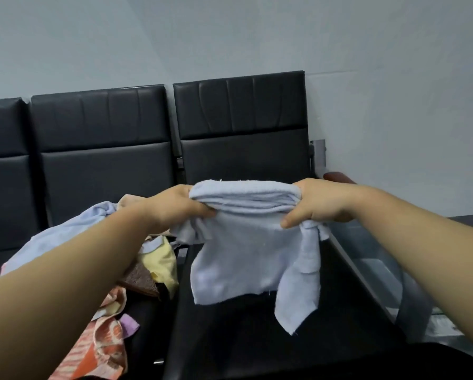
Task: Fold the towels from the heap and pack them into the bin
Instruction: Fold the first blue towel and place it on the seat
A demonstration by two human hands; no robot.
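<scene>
At the lower left of the frame, closest to you, the heap (pixel 109 344) of unfolded towels sprawls over a black seat (pixel 257 338). At the lower right sits what looks like a clear bin (pixel 372 259), though its walls are hard to make out. In the centre, above the seat, your left hand (pixel 175 207) and right hand (pixel 323 204) each grip one end of the pale blue towel (pixel 238 250), with fingers curled round its bunched top fold. The towel looks light, soft and limp; loose tails droop at the right and will flop unless you tuck them in. Take hold at the corners of the fold, not the middle. Beyond, the seat backs (pixel 240 111) line the wall.
</scene>
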